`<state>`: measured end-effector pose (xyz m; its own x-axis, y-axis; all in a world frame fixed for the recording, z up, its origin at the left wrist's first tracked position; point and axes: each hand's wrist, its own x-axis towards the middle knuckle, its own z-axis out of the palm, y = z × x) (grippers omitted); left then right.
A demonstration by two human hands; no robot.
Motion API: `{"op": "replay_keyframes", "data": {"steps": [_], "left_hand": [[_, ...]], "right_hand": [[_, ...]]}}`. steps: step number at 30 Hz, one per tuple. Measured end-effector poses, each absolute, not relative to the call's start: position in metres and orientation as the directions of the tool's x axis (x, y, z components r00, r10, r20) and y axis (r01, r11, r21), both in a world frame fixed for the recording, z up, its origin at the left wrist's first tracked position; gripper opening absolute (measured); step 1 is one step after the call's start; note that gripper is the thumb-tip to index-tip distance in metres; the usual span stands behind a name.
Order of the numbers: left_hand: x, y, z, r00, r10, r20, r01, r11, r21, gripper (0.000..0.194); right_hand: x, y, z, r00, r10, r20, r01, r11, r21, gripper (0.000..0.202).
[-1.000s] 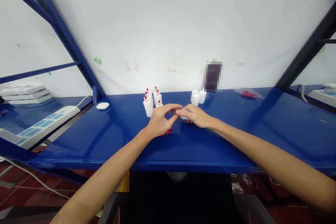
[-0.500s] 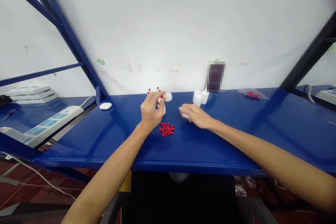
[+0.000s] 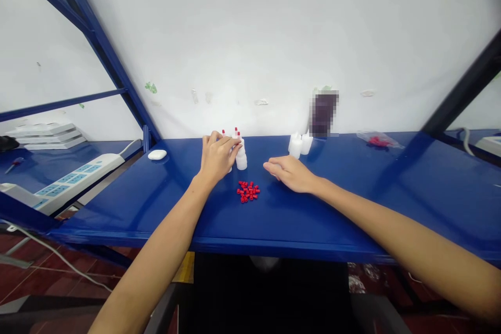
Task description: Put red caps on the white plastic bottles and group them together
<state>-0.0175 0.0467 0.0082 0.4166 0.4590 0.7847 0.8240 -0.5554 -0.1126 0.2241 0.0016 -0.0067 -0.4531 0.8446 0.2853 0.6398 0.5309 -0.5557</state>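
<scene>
My left hand (image 3: 217,157) is at the group of small white bottles with red caps, on the left of the blue table. Its thumb and forefinger pinch the red tip of a white bottle (image 3: 241,160), which stands upright. Other red-capped bottles (image 3: 236,131) are partly hidden behind that hand. My right hand (image 3: 291,173) rests on the table with its fingers curled together; whatever may be inside it is hidden. Between the hands and nearer to me lies a loose pile of small red caps (image 3: 248,191).
White bottles without red caps (image 3: 296,145) stand beyond my right hand. Close by, a blurred dark object (image 3: 323,114) leans on the wall. A clear bag with red pieces (image 3: 379,141) lies far right. A white rounded case (image 3: 157,154) and a power strip (image 3: 80,180) are left.
My left hand has moved left and brought the tilted white bottle upright among the red-capped ones. White showing under my right hand's fingers is out of sight now; that hand has barely moved.
</scene>
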Motion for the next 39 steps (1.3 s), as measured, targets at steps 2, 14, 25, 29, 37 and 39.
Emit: {"op": "replay_keyframes", "data": {"steps": [2,14,25,29,37,39], "left_hand": [[-0.019,0.046,0.01,0.424,0.455,0.783,0.818,-0.564,-0.115,0.02],[0.011,0.004,0.014,0.309,0.359,0.881,0.649,-0.756,0.081,0.016],[-0.004,-0.022,0.009,0.344,0.708,0.616,0.636,-0.659,0.402,0.024],[-0.012,-0.038,0.001,0.221,0.798,0.561,0.686,-0.536,0.492,0.025],[-0.006,-0.054,-0.016,0.294,0.761,0.578,0.686,-0.589,0.427,0.024],[-0.005,-0.057,-0.019,0.286,0.736,0.614,0.679,-0.608,0.412,0.027]], "right_hand": [[0.222,-0.001,-0.005,-0.468,0.842,0.267,0.701,0.538,-0.469,0.051],[0.217,-0.016,0.007,-0.713,0.688,0.136,0.676,0.726,-0.126,0.039],[0.206,-0.022,0.006,-0.74,0.666,0.095,0.671,0.725,0.153,0.028],[0.203,-0.021,0.004,-0.748,0.656,0.098,0.662,0.729,0.176,0.027],[0.208,-0.017,0.004,-0.619,0.731,0.287,0.652,0.682,-0.331,0.024],[0.206,-0.02,0.004,-0.586,0.75,0.306,0.483,0.627,-0.612,0.026]]}}
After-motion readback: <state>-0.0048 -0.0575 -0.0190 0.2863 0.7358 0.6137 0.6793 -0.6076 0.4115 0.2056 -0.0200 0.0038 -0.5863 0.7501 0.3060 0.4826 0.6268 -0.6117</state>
